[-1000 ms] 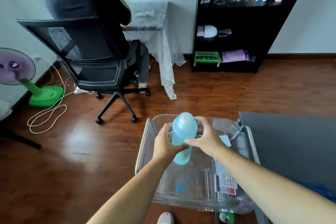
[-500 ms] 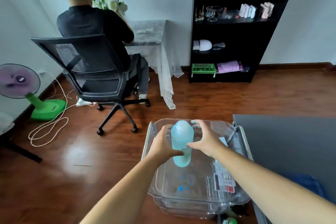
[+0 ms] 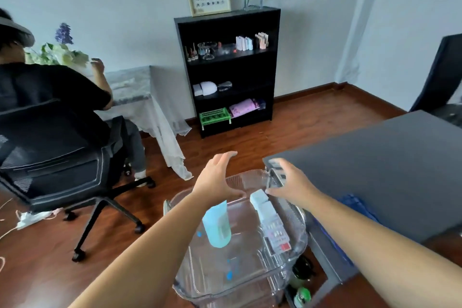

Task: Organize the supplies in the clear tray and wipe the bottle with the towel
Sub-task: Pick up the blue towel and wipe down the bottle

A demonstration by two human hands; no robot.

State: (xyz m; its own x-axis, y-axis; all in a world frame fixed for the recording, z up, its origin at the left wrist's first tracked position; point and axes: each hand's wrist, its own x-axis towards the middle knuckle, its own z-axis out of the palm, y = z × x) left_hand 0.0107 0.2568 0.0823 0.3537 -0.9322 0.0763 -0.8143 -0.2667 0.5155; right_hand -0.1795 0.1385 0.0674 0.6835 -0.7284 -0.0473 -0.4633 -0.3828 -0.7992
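Observation:
A light blue bottle [image 3: 217, 226] stands in the clear tray [image 3: 246, 280], partly hidden under my left forearm. My left hand [image 3: 217, 179] hovers above the tray's far edge with fingers spread and holds nothing. My right hand [image 3: 291, 184] hovers with loosely spread fingers over the tray's far right corner, close to a white box [image 3: 260, 197]. White packets with a red label [image 3: 276, 234] lie along the tray's right side. No towel is in view.
A dark grey table [image 3: 390, 167] runs along the right, with something blue [image 3: 355, 207] under its edge. A person sits in a black office chair [image 3: 60, 157] at the left. A black shelf unit [image 3: 232, 70] stands against the far wall. Small bottles [image 3: 302, 295] sit below the tray.
Both hands let go of the blue bottle, which now stands in the tray. The hands rose and spread apart. The camera tilted up and to the right.

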